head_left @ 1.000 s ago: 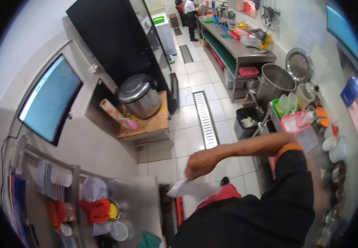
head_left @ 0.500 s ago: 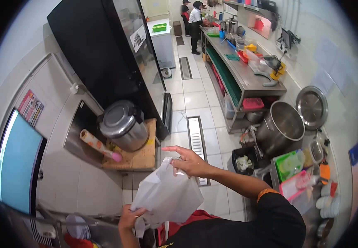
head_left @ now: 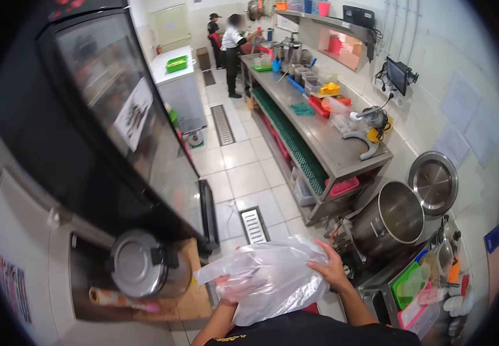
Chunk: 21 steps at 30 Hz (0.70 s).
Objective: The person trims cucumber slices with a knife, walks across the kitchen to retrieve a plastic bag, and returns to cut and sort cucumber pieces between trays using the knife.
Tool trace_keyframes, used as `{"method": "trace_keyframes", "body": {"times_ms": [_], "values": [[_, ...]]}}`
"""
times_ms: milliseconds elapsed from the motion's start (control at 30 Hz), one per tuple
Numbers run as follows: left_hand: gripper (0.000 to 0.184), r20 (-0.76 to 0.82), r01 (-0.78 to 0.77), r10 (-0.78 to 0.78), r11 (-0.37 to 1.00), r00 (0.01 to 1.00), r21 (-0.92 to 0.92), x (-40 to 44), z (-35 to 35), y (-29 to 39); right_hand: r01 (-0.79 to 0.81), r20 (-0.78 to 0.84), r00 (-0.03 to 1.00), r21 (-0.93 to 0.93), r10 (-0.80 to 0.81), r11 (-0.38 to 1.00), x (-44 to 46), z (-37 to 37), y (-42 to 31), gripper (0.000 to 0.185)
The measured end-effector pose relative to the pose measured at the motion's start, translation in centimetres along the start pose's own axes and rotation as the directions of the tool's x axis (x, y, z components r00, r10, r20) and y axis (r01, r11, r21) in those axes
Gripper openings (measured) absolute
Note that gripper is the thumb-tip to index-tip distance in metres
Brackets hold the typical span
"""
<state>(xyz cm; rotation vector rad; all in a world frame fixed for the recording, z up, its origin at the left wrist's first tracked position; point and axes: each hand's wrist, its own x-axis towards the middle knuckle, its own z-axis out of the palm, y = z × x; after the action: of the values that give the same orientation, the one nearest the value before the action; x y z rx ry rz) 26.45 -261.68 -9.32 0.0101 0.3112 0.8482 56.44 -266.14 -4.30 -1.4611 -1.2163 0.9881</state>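
A translucent white plastic bag (head_left: 284,282) hangs spread out between my two hands, in front of my body. My right hand (head_left: 331,266) grips its right side, thumb toward me and fingers along the upper edge. At the bag's left side is my left hand (head_left: 233,289), holding it; the plastic partly covers the fingers, which show blurred through it. I cannot make out anything inside the bag.
A large lidded steel pot (head_left: 137,265) and a patterned roll (head_left: 117,301) stand left, beside a tall black fridge (head_left: 76,144). To the right are a steel counter (head_left: 333,138) and a deep stockpot (head_left: 396,216). Two people (head_left: 232,55) work at the back.
My right hand has moved from the bag's top to its right side, and the bag is now spread wider. The view has turned, bringing the fridge front nearer the centre.
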Motion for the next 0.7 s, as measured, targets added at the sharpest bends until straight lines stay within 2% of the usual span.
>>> {"method": "trace_keyframes", "body": {"times_ms": [100,133,167,233,300,333,367,400,433,467,533,567,633,700], "values": [[0.096,-0.019,0.103,-0.103,0.995,0.995,0.016,10.8,1.8,3.3,-0.026,-0.224,0.972,0.179,0.067,0.984,6.7,-3.5,3.1,0.064],[0.102,0.092,0.174,-0.168,0.984,0.981,-0.051,14.6,1.0,4.3,-0.028,-0.285,0.954,0.231,0.096,0.972,8.8,-4.4,4.5,0.062],[0.107,0.201,0.255,-0.231,0.962,0.952,-0.101,18.5,0.2,5.3,-0.047,-0.280,0.955,0.191,0.100,0.981,11.4,-5.1,5.0,0.061],[0.109,0.317,0.254,-0.215,0.963,0.924,-0.087,25.3,-0.9,7.2,-0.064,-0.264,0.961,0.100,0.089,0.993,18.2,-6.6,4.9,0.058],[0.113,0.454,0.231,-0.156,0.966,0.877,-0.114,31.9,-0.3,9.0,0.065,-0.115,0.989,-0.199,-0.089,0.978,26.3,-7.4,6.0,0.058],[0.115,0.549,0.203,-0.092,0.968,0.831,-0.145,35.3,-3.5,10.4,0.153,-0.003,0.987,-0.343,-0.164,0.927,30.5,-7.1,5.3,0.058],[0.114,0.488,0.154,-0.076,0.980,0.870,-0.123,36.3,-0.9,12.5,0.249,0.124,0.969,-0.454,-0.216,0.856,34.5,-6.7,4.5,0.058],[0.114,0.405,0.085,-0.044,0.993,0.913,-0.084,37.5,2.2,14.6,0.262,0.267,0.954,-0.519,-0.137,0.814,38.4,-6.1,3.2,0.058],[0.116,0.314,0.020,-0.008,0.999,0.949,-0.035,38.7,4.7,16.7,0.292,0.404,0.914,-0.565,-0.050,0.772,42.5,-5.1,1.8,0.057],[0.118,0.241,-0.047,0.042,0.999,0.970,0.018,39.6,6.8,18.7,0.380,0.519,0.854,-0.559,-0.046,0.737,46.4,-4.0,0.2,0.055],[0.125,0.200,-0.146,0.130,0.987,0.971,0.068,43.1,10.1,22.2,0.572,0.719,0.693,-0.509,-0.048,0.643,54.8,-1.2,-1.2,0.049],[0.124,0.319,-0.145,0.150,0.989,0.936,-0.040,44.4,10.3,24.1,0.666,0.799,0.600,-0.463,-0.051,0.584,59.0,0.8,-1.4,0.044],[0.123,0.261,-0.209,0.209,0.978,0.942,-0.027,47.3,12.0,27.1,0.799,0.907,0.421,-0.357,-0.025,0.484,66.9,5.3,-3.3,0.044],[0.122,0.207,-0.243,0.235,0.970,0.950,0.010,50.3,13.3,31.2,0.882,0.987,0.161,-0.156,0.028,0.445,74.3,10.5,-6.0,0.042]]}}
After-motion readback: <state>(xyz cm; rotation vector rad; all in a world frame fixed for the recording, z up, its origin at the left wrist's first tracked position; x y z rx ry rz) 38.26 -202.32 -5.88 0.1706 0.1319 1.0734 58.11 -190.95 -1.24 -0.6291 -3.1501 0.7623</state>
